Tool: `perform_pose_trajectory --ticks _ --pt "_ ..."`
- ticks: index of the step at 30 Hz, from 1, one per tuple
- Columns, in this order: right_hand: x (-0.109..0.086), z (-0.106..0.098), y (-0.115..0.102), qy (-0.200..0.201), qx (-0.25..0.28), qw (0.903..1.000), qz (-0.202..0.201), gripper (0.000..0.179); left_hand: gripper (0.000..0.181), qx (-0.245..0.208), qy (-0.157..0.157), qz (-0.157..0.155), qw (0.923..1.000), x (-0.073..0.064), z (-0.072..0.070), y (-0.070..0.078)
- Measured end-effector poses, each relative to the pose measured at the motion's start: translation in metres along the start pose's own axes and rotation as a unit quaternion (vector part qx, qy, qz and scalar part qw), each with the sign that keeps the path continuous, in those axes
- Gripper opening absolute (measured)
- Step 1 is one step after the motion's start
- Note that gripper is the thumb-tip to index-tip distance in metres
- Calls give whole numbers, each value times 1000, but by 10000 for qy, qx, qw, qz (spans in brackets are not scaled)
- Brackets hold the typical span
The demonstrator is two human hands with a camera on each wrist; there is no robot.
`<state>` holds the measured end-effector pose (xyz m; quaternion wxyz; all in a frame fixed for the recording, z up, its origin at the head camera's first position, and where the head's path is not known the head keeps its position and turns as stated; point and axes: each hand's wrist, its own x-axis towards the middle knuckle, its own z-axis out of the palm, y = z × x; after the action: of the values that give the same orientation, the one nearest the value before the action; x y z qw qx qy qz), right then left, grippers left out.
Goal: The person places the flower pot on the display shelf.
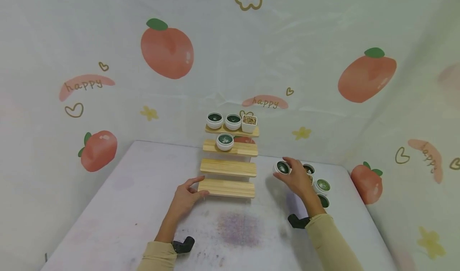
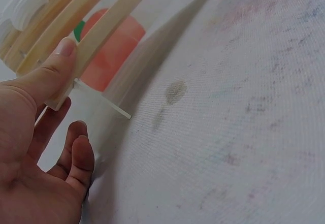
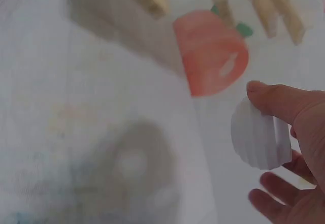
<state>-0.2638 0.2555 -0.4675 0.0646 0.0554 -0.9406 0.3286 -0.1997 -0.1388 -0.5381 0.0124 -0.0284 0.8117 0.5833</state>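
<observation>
Right hand (image 1: pixel 297 179) pinches a small white pot (image 1: pixel 282 167) with dark green contents, thumb on one side, fingers on the other, gap only as wide as the pot; the right wrist view has two fingers bent off it, and the pot's ribbed wall showing. Pot is at the right hand's fingertips, on the side facing the stand, right of the wooden stand (image 1: pixel 228 168) and apart from it. Its shadow falls on the table (image 1: pixel 237 239), away from the pot. Left hand (image 1: pixel 184 199) is well apart from that pot, stand between them; it pinches the left end of the bottom plank (image 1: pixel 230 188), thumb on top, a finger underneath, other fingers loosely bent, no pot in it. Top plank holds two round pots (image 1: pixel 233 121) with dark contents plus a square pot (image 1: pixel 249 123) with tan bits; next plank down, one round pot (image 1: pixel 225 141). More pots (image 1: pixel 323 186) sit beside the right hand and forearm, some partly hidden. Printed cloth (image 1: pixel 287 35) behind
</observation>
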Motion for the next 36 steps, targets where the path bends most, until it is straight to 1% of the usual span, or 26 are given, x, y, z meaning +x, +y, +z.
perform_pose_trajectory --ticks 3,6,11,14,17,23,29,33,36 --pt "-1 -1 -15 41 119 9999 -62 76 61 3 25 -20 10000 0 0 2" --pt "-1 -1 -30 92 188 9996 -206 76 61 25 14 -41 10000 0 -1 4" --pt "0 1 -54 146 503 9973 -508 75 62 102 45 -89 9999 0 -1 4" --pt "1 3 -64 243 831 9938 -694 74 63 105 46 -100 9999 0 -1 3" --pt "-1 5 -72 306 1192 9893 -778 72 64 108 -7 -86 9999 0 0 0" --pt "-2 12 -85 330 1523 9830 -972 73 65 101 -11 8 9999 1 1 -4" --pt "5 24 -99 435 1650 9804 -981 75 64 112 42 -26 9999 1 1 -2" --pt "11 31 -108 409 1858 9784 -811 76 64 96 35 -43 9999 1 0 -2" --pt "16 36 -114 439 2066 9745 -756 74 65 102 7 -39 9999 1 0 -1"
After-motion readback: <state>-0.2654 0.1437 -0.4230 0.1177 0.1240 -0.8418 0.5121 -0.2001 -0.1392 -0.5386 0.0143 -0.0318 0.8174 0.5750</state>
